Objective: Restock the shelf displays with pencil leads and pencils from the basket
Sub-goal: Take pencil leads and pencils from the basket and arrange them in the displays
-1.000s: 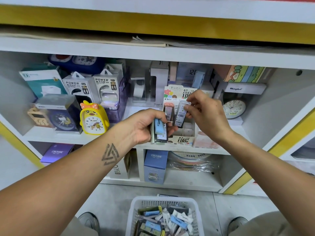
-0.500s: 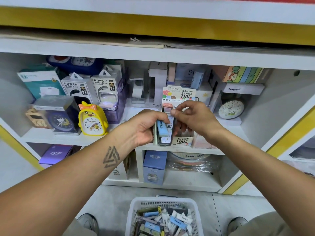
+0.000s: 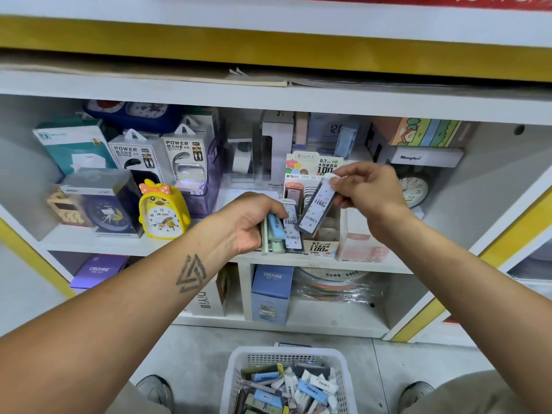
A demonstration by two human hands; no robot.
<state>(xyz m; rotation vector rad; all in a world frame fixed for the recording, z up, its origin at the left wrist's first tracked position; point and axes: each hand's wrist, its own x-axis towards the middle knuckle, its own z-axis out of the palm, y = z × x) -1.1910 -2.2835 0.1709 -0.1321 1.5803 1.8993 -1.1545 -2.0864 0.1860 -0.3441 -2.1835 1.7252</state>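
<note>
**Pencil-lead case held over the display box, more cases stacked in the other hand**

Pencil-lead case (image 3: pixel 316 208), dark with a pale dotted label, sits just right of the frame's centre, tilted with its top leaning right. The right hand (image 3: pixel 369 191) pinches its upper end between thumb and fingertips, and its lower end hangs over the open slots of the cardboard display box (image 3: pixel 321 248) on the middle shelf (image 3: pixel 98 245). One pinkish case already stands in the box's back left slot.

Just left of centre, the left hand (image 3: pixel 249 222) is closed around a stack of lead cases (image 3: pixel 282 231) held upright: a pale green one, a blue one and another dotted one, side by side. The stack is just in front of the display box's left edge and close to the tilted case; whether they touch cannot be told.

At the bottom centre of the frame a white plastic basket (image 3: pixel 286 358) stands on the floor between the person's two shoes, filled with a jumble of small cases and packets in blue, white and olive.

Left of the hands on the same shelf stands a yellow duck-shaped alarm clock (image 3: pixel 162 212), with two power bank boxes (image 3: pixel 162 153) behind it.
</note>
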